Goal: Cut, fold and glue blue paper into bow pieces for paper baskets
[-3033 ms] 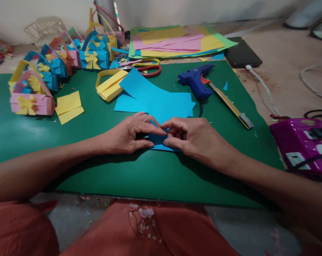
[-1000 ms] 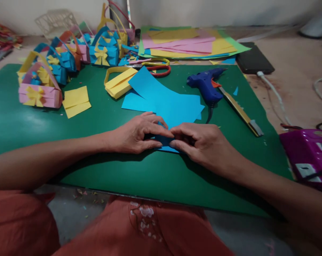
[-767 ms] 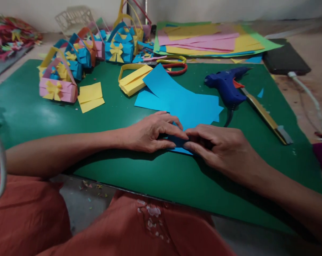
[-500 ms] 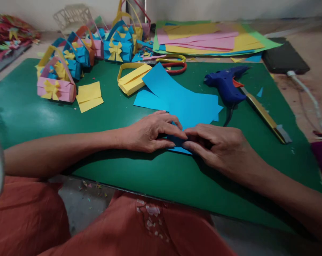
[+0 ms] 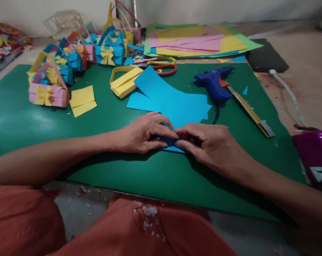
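Note:
Between my hands is a small piece of blue paper (image 5: 169, 141), partly hidden by the fingers, with one edge raised. My left hand (image 5: 147, 133) is closed, pinching its left part between thumb and fingers. Closed as well, my right hand (image 5: 207, 142) pinches the right part, its fingertips meeting those of the left. Larger blue paper sheets (image 5: 177, 97) lie overlapping just beyond the hands. Behind them rests a folded yellow paper bag (image 5: 127, 82) with a loop handle.
On the green mat (image 5: 123, 185) lie a blue glue gun (image 5: 214, 83), a cutter knife (image 5: 250, 110) and a yellow paper piece (image 5: 83, 100). Scissors (image 5: 164, 67), paper bags with bows (image 5: 48, 94) and coloured sheets (image 5: 187, 39) stand behind. A phone (image 5: 267, 55) and purple object (image 5: 315, 153) are right.
The view has turned slightly right, so the scene sits further left and more of the purple object shows. Both hands keep their pinch on the blue paper, almost unmoved.

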{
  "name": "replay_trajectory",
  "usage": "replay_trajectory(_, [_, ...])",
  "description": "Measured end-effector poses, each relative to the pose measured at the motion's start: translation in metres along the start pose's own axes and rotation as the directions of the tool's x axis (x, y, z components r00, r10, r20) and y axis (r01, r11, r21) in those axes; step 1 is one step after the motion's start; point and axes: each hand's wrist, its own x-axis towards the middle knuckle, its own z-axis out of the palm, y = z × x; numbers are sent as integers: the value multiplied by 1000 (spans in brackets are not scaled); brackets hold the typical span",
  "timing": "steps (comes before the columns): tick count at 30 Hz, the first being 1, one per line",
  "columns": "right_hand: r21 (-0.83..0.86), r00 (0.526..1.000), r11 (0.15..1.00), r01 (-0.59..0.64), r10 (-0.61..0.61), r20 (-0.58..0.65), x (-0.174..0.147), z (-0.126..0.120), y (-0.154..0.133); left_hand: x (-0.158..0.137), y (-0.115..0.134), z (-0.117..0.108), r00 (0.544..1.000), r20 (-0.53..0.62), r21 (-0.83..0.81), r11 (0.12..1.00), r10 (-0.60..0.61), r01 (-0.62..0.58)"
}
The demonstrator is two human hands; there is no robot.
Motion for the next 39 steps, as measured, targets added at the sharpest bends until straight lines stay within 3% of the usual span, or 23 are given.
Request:
replay_trajectory(8, [121, 985, 978, -172, 169, 37, 0, -7, -7, -1, 3, 1, 1000, 3, 50, 999, 3, -3])
replay_trajectory(27, [265, 963, 928, -262, 234, 132, 0, -14, -1, -2, 5, 3, 999, 2, 50, 998, -36, 36])
replay_trajectory(39, [292, 958, 913, -285, 278, 68, -1, -10, -4, -1, 5, 2, 1000, -7, 102, 994, -30, 31])
